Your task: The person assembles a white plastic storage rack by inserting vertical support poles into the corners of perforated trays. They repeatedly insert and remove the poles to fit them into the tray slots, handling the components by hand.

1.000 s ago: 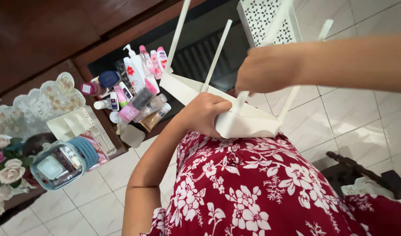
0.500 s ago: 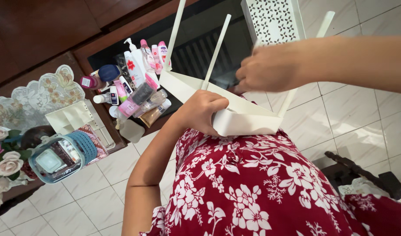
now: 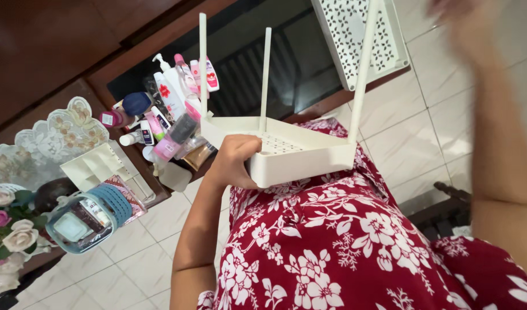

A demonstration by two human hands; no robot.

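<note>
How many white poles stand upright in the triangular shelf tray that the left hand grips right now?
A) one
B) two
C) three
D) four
C: three white poles rise from the corners of the triangular shelf tray, which the left hand holds by its rim, while the blurred right hand is up and away from them.

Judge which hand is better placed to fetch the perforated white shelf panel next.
Right, probably. The left hand grips the triangular tray with three upright poles, so it is occupied. The right hand is free, raised and blurred, near the perforated panel.
</note>
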